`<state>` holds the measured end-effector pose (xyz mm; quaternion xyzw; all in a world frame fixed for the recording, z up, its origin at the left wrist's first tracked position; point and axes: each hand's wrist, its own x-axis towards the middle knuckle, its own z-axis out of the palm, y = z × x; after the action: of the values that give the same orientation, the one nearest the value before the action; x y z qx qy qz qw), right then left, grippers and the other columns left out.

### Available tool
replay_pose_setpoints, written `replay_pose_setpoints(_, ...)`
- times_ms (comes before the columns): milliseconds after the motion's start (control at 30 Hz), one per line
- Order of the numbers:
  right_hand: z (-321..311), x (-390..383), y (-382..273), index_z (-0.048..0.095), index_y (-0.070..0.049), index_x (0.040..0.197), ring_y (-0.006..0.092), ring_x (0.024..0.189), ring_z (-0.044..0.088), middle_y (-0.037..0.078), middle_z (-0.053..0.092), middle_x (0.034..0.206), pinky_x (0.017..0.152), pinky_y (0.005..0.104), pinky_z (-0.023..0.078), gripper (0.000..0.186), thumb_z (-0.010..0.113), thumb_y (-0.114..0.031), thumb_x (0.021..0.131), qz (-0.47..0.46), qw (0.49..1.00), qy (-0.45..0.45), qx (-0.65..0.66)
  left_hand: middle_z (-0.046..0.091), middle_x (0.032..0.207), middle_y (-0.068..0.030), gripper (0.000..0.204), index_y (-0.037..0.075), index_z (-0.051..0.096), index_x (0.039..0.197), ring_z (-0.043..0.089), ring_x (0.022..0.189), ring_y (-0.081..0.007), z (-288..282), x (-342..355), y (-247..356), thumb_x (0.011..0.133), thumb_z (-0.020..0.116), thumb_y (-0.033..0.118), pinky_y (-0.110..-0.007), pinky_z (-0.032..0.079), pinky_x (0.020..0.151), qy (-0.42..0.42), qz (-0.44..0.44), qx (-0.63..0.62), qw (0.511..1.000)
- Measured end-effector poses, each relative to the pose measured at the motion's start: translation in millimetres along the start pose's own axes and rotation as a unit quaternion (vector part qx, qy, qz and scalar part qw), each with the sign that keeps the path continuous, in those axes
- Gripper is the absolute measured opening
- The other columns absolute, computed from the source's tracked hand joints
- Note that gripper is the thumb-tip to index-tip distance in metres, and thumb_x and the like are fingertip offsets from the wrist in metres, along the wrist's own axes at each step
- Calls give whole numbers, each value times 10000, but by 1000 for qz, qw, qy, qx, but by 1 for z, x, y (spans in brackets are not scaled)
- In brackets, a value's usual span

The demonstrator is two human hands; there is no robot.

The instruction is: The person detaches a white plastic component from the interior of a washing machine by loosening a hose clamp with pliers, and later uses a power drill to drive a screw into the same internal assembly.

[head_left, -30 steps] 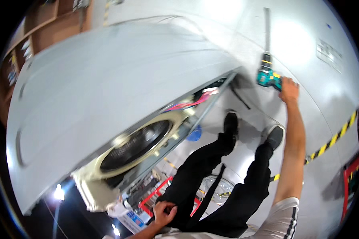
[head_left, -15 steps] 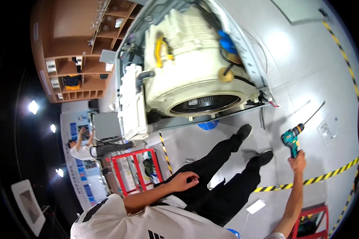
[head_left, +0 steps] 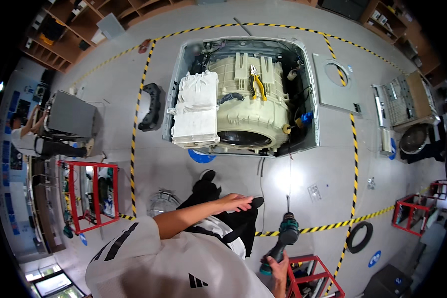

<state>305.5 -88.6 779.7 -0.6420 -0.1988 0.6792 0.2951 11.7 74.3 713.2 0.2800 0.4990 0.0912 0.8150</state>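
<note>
My right hand (head_left: 279, 266) grips the handle of a green and black cordless drill (head_left: 288, 229) low in the picture, its long thin bit pointing away from me. In front of my body hangs my left hand (head_left: 236, 202), empty with its fingers apart. Beyond both hands stands an opened washing machine (head_left: 310, 99), its cream tub (head_left: 253, 116) and round dark mouth exposed. A white flat drawer housing (head_left: 196, 109) covers the tub's left side. Yellow and black pliers (head_left: 256, 83) lie on top of the tub. Neither hand touches the machine.
A removed grey front panel (head_left: 333, 74) with a round hole lies right of the machine. Red tool racks (head_left: 92, 196) stand at left and lower right. A black rubber ring (head_left: 360, 237) is on the floor. At far left, another person (head_left: 27, 139) works at a grey appliance.
My view has turned and now takes in the whole machine from above. The drill, held out to the right before, is now closer to my body. My left hand stays empty.
</note>
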Motion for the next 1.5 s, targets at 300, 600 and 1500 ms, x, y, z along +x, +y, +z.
replay_pose_setpoints(300, 229, -67, -6, 497, 37, 1074, 243, 782, 644, 130, 622, 901, 736, 358, 513, 600, 810, -245, 647, -149, 981, -29, 124, 577, 1186, -101, 458, 49, 518, 1195, 552, 1123, -222, -27, -69, 42, 944, 489, 431, -366, 441, 943, -362, 15, -338, 868)
replay_pose_setpoints(600, 312, -71, 4, 473, 16, 1165, 241, 842, 640, 138, 613, 968, 757, 358, 516, 616, 778, -204, 678, -204, 960, 40, 187, 631, 1065, -100, 367, 50, 527, 1071, 622, 963, -150, -56, -131, 38, 913, 578, 377, -289, 520, 846, -307, 37, -282, 908)
replay_pose_setpoints(1500, 243, -60, 22, 488, -4, 1203, 193, 735, 647, 137, 617, 1023, 666, 326, 536, 420, 563, 75, 798, -162, 971, 139, 109, 511, 1024, -127, 567, 53, 519, 1087, 499, 1011, -278, -219, -115, 71, 614, 801, 189, -389, 388, 831, 356, 386, 627, 576)
